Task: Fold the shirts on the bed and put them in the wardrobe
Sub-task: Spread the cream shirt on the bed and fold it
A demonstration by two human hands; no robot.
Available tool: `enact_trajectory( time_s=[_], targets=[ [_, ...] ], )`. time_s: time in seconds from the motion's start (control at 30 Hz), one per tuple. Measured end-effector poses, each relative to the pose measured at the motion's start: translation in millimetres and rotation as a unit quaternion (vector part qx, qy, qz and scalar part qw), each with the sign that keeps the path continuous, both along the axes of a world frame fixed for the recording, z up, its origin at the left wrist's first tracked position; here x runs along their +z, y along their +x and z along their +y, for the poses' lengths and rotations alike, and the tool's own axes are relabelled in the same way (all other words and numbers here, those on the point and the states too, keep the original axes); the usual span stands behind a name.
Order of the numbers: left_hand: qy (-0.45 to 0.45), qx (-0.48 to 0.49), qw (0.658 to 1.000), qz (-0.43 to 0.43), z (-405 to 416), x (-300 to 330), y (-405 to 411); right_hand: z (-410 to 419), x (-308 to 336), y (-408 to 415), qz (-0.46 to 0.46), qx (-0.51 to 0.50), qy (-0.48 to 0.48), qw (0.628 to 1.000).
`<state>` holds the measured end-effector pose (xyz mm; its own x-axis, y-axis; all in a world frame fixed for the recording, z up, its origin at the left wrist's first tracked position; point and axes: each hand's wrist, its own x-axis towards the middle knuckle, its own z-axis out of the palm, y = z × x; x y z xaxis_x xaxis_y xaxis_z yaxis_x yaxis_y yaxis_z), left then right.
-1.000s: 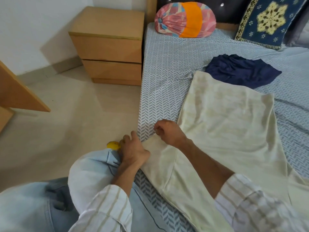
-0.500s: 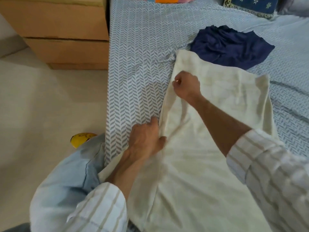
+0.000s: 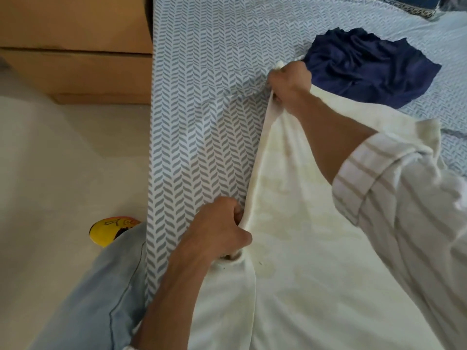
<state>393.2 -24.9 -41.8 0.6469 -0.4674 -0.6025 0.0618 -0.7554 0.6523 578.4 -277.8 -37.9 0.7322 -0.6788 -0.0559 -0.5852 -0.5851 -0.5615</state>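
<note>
On the bed point(image 3: 202, 97) with its zigzag sheet lies the cream shirt point(image 3: 303, 248), left hand point(image 3: 217, 231) and right hand point(image 3: 290, 82) each gripping its left edge, navy shirt point(image 3: 366, 69) just beyond.

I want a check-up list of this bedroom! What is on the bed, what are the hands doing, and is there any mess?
Surface: bed sheet with a grey chevron print, wrinkled near the far hand.
Job's things: cream shirt spread on the bed, its left edge lifted; navy shirt crumpled beyond it, unfolded.
Clutter: nothing seen on the bed.
Grippers: left hand pinches the cream shirt's near edge; right hand pinches the same edge farther up.
Cables: nothing seen.
Surroundings: wooden bedside drawers left of the bed; patterned cushion at the top edge; yellow shoe on the pale floor.
</note>
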Motion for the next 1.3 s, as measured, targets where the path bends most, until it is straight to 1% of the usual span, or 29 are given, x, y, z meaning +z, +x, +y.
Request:
enact_trajectory(
  time_s=[0.07,0.13,0.2,0.33,0.4,0.47,0.53,0.67,0.7,0.77,0.83,0.9,0.97,1.07,1.13,1.2,1.23,1.3],
  targets=[
    [-0.005,0.003,1.0,0.014,0,-2,1,-1,-6,0,0.022,0.02,-0.014,0.999],
    [0.002,0.013,1.0,0.007,-1,-3,2,-1,-10,-1,0.071,0.032,-0.071,0.994],
    [0.016,0.025,1.0,-0.001,-1,-2,1,-1,-11,3,0.074,0.044,-0.099,0.991],
    [0.021,0.037,0.999,0.003,-1,2,2,-4,-8,17,0.008,0.011,-0.043,0.999],
    [0.016,0.038,0.999,0.017,-2,4,2,-4,-15,20,0.011,0.022,-0.04,0.999],
    [0.018,0.037,0.999,0.023,-3,5,1,-2,-18,20,0.038,0.038,-0.05,0.997],
    [0.023,0.038,0.999,0.002,-3,5,0,-1,-18,23,0.043,0.041,-0.066,0.996],
    [0.046,0.047,0.997,-0.049,-5,1,-2,-1,-22,24,-0.03,0.009,-0.036,0.999],
    [0.056,0.05,0.995,-0.064,-5,1,-2,0,-24,21,-0.034,0.005,-0.034,0.999],
    [0.082,0.06,0.99,-0.097,-4,-1,-2,3,-25,14,-0.031,0.016,-0.025,0.999],
    [0.104,0.079,0.983,-0.126,-1,-1,-3,5,-21,4,-0.048,0.047,0.002,0.998],
    [0.12,0.085,0.977,-0.154,-1,1,-7,0,-18,-20,-0.09,0.083,0.03,0.992],
    [0.135,0.081,0.972,-0.177,-1,1,-11,-13,-15,-58,-0.118,0.098,0.021,0.988],
    [0.161,0.08,0.961,-0.212,-2,4,-22,-56,-11,-136,-0.167,0.067,-0.047,0.983],
    [0.189,0.042,0.935,-0.296,-16,11,-34,-103,-4,-202,-0.184,0.002,-0.09,0.979],
    [0.199,0.008,0.907,-0.371,-28,15,-39,-145,-1,-251,-0.151,-0.073,-0.119,0.979],
    [0.198,-0.017,0.901,-0.385,-38,16,-40,-165,1,-273,-0.117,-0.108,-0.12,0.98],
    [0.157,-0.066,0.896,-0.409,-70,17,-45,-208,2,-316,-0.047,-0.171,-0.091,0.98]
  ],
)
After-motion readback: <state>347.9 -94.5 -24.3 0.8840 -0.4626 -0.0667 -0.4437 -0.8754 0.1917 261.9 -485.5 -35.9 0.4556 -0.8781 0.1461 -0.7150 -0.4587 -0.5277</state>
